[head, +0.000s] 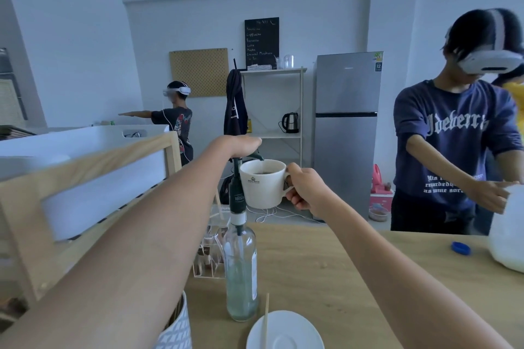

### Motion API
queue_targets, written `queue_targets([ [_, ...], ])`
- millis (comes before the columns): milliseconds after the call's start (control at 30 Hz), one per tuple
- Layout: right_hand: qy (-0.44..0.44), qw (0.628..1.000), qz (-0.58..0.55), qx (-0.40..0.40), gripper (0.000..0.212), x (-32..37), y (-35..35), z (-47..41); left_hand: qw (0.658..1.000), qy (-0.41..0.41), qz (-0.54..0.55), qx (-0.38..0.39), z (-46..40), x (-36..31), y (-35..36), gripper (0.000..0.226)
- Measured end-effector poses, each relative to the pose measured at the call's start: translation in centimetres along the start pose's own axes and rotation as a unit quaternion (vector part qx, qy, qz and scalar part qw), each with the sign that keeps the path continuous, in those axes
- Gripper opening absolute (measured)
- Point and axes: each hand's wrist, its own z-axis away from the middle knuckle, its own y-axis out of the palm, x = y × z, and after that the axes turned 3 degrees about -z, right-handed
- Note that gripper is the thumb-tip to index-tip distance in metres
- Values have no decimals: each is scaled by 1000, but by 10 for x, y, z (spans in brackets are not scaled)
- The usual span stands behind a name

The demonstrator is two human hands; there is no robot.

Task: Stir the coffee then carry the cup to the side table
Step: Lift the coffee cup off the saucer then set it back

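A white cup (262, 184) with dark coffee in it is held in the air above the wooden counter (326, 263). My right hand (304, 187) grips its handle. The cup's rim sits under the dark green spout of a pump fitted on a clear glass syrup bottle (241, 266). My left hand (241, 146) presses down on the pump's top. A thin wooden stir stick (266, 320) rests across a white saucer (285, 331) at the counter's near edge.
A wooden shelf frame (85, 178) with a white bin stands at the left. A person in a headset works at the counter's right end, beside a white jug (507, 232) and blue cap (460, 248). A patterned container (175, 329) sits near left.
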Motion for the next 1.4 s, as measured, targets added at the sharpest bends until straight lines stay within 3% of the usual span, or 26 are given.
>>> queue_targets([
  [467,7,1000,-16,6,32,-7,-4,3,998,-8,53,-26,-10,7,8,72],
  [800,18,999,-44,1,27,-14,-4,5,963,95,30,-249,-6,-3,-5,66],
  [1000,15,998,-56,-6,25,-12,-7,15,913,107,51,-391,7,-1,-9,88],
  [1100,13,998,-55,-10,25,-9,-7,22,908,83,110,-395,15,2,-18,94],
  [1200,8,999,-39,-20,30,-6,-7,30,920,28,177,-347,29,9,-16,97],
  [1300,7,999,-35,-25,31,-3,-6,37,918,25,230,-322,44,17,-8,101],
  [1400,11,998,-45,-29,32,-2,-5,47,900,-8,293,-323,59,23,8,82],
])
